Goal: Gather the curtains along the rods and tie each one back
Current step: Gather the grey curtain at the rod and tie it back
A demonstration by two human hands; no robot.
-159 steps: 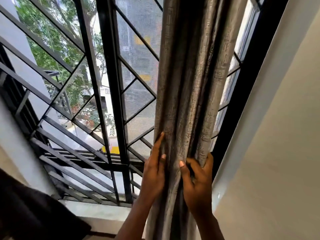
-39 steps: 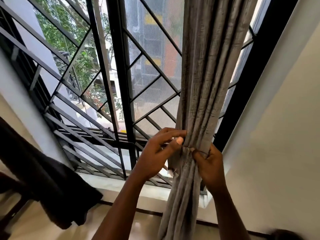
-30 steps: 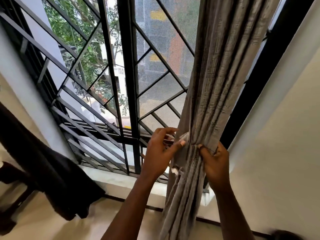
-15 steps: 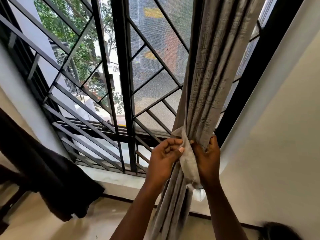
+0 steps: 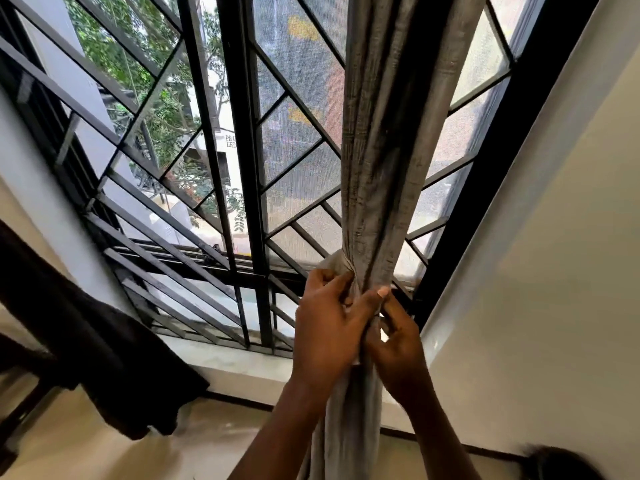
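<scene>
A grey textured curtain [image 5: 384, 143] hangs bunched into a narrow column at the right side of the window. A pale tie-back strip [image 5: 341, 263] wraps round the bunch at hand height, cinching it in. My left hand [image 5: 329, 327] grips the strip and the curtain's left side, thumb stretched across the front. My right hand [image 5: 398, 337] grips the bunch from the right, just below that thumb, fingers curled into the fabric. Below the hands the curtain falls out of frame. The rod is out of view.
A black window grille [image 5: 239, 168] with diagonal bars and mesh panels fills the left and centre. The black window frame [image 5: 495, 161] and a cream wall [image 5: 540, 289] lie close on the right. A dark cloth [image 5: 104, 348] hangs at lower left, above the sill [image 5: 239, 365].
Over five seconds the hands went from squeezing the loose folds to wrapping the pale strip round them. In the last half second the strip has been drawn tight and both hands closed in together.
</scene>
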